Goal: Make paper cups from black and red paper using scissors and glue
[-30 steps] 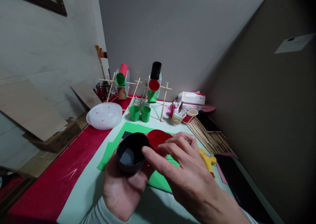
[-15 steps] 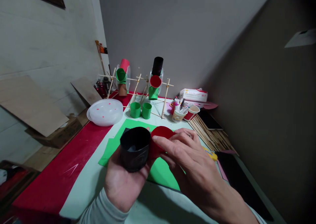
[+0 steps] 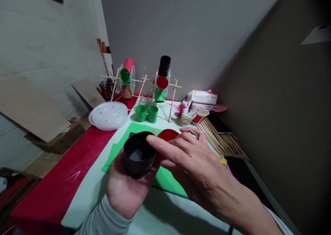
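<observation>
My left hand [image 3: 128, 193] cradles a small black paper cup [image 3: 139, 166], its open mouth tilted towards me. Right beside it is a red paper cup [image 3: 169, 135], mostly covered by my right hand [image 3: 196, 162]. The right hand's fingers are closed around the red cup, and one fingertip touches the black cup's rim. Beneath both hands lies a green sheet [image 3: 168, 183] on the pale tabletop. A dark piece shows just behind the black cup.
Two green cups [image 3: 141, 113] stand behind the sheet. Stick frames [image 3: 143, 90] carry wheels with coloured tubes. White plastic lids [image 3: 108, 116] lie left. To the right are a cup of pens [image 3: 187, 119], a red paper cup [image 3: 200, 117], wooden sticks [image 3: 218, 140] and a tissue pack [image 3: 203, 97].
My right hand has shifted slightly left, and its fingertip has moved from the red cup's rim onto the black cup's rim. The black cup tips a little more towards me.
</observation>
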Available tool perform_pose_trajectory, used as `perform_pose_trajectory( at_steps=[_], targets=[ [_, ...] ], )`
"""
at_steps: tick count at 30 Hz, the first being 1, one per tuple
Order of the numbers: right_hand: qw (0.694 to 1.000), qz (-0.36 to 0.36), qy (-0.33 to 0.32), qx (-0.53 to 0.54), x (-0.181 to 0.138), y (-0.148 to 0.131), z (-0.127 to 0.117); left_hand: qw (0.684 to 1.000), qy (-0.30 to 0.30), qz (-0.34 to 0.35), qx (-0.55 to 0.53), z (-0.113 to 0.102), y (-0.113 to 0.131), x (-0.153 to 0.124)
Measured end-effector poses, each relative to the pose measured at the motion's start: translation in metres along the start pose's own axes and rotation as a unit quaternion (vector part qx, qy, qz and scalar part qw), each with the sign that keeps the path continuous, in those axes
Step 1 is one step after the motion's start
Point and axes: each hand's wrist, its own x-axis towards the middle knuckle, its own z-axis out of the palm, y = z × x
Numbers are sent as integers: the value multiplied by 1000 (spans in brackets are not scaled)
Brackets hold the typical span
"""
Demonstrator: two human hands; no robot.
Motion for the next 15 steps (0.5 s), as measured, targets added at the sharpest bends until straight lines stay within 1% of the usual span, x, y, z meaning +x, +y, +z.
perform_pose_trajectory(
  at_steps=[4, 6, 9, 11, 12, 13, 15],
  targets=[
    [1000, -17, -19, 4, 11, 1, -11, 1000, 20, 9, 12, 7, 0, 3],
    [1000, -19, -16, 11, 15, 4, -15, 999, 33, 18, 31, 13, 0, 6],
    [999, -20, 24, 15, 13, 13, -23, 995, 28, 14, 91, 19, 1, 10],
    [999, -4, 48, 9, 3, 21, -30, 989, 13, 4, 144, 20, 4, 11],
    [999, 10, 50, 2, -4, 25, -32, 985, 4, 18, 171, 20, 6, 10],
    [999, 28, 43, -6, -11, 28, -33, 979, -13, 50, 199, 18, 7, 9],
    [998, 64, 18, -18, -29, 34, -29, 953, -66, 152, 255, 13, 10, 5]
  ],
)
